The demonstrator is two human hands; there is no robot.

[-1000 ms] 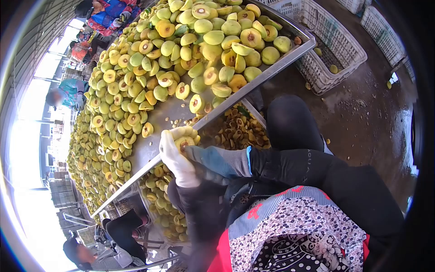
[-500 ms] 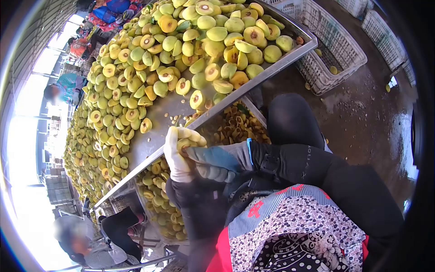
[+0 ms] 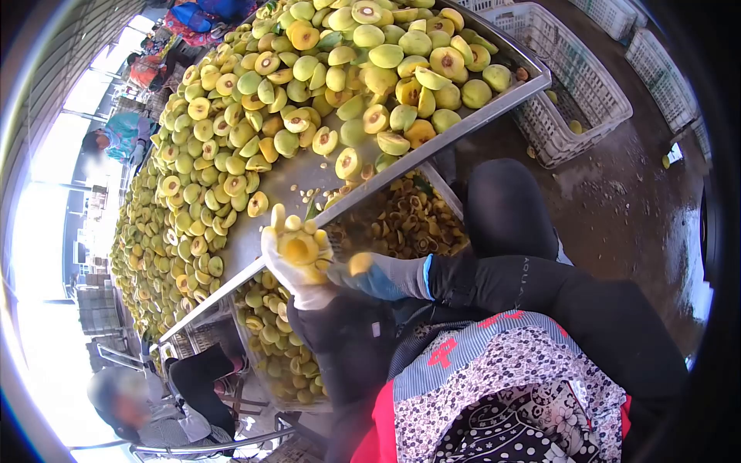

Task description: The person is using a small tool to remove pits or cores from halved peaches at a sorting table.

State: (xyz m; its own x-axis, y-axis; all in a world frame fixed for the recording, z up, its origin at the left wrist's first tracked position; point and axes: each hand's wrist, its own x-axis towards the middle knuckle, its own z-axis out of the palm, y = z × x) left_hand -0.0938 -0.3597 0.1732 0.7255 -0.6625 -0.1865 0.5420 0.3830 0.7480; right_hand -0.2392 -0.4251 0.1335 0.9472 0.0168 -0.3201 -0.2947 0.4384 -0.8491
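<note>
My left hand, in a white glove stained yellow, is turned palm up near the table's metal rim. Its fingers curl around a pitted peach half, with the orange hollow facing me. Just to the right, my right hand, in a grey-blue glove, is closed with its fingers toward the left palm. A blurred orange piece shows at the top of that hand; what the fingers grip I cannot tell. Beyond both hands, halved green-yellow peaches lie heaped on the metal table, several with pits in them.
Below the rim are a bin of brown pits and scraps and a container of peach halves. A white plastic crate stands on the wet floor at right. People sit along the table's left side, one person nearby.
My left hand has opened out from around the right fingers, bringing the hollowed peach half into view. The right hand has drawn slightly away, and an orange piece now shows above it.
</note>
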